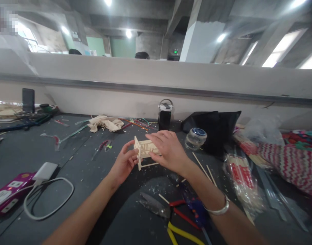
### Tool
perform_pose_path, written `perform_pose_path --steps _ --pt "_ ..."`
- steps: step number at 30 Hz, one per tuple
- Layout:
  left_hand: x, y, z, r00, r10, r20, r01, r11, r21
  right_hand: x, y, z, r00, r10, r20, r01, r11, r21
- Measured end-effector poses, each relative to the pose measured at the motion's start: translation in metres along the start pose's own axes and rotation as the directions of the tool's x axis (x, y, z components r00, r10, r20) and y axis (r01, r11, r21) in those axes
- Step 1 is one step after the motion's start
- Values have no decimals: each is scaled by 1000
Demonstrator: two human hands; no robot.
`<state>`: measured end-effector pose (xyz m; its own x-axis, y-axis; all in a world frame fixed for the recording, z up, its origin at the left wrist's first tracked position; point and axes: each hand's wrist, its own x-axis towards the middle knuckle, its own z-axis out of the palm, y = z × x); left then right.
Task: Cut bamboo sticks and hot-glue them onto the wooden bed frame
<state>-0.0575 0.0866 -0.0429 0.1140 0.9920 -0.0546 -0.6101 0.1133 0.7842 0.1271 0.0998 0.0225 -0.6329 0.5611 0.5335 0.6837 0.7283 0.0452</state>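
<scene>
A small wooden stick frame point(145, 147), pale and box-shaped with upright slats, is held up above the dark table at the centre. My left hand point(124, 163) grips its left end, thumb and fingers closed around the end post. Over its right side my right hand point(168, 149) is curved, with the thumb at the front and the fingers across the top. That hand hides the frame's right end. Below lie scissors point(154, 204) and pliers with red handles point(186, 217), close under my right forearm.
A clear jar with a blue lid point(195, 139) and a black bag point(217, 131) stand behind to the right. A phone point(164, 120) leans on a white bottle point(166, 105). Packed sticks point(241, 177) lie right; a purple power strip point(14, 192) with a white cable point(71, 194) lies left.
</scene>
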Motion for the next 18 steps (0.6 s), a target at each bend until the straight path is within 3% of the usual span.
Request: perform_pose_path --steps 6,10,13,16,18 --pt "7 -4 -15 999 32 37 -34 998 52 -4 12 16 995 -4 101 -4 997 82" --pt "5 -4 -14 1000 -5 19 4 997 81 -6 10 18 986 -20 167 8 998 70" --pt "0 1 -12 999 12 -34 -5 979 202 -7 7 17 974 -50 222 33 996 80" --pt "-9 15 -9 975 200 -100 -131 874 469 -7 6 16 969 -37 246 16 996 89" --pt "-15 25 -6 945 325 -40 -218 716 663 -6 7 15 964 -4 264 -20 996 90"
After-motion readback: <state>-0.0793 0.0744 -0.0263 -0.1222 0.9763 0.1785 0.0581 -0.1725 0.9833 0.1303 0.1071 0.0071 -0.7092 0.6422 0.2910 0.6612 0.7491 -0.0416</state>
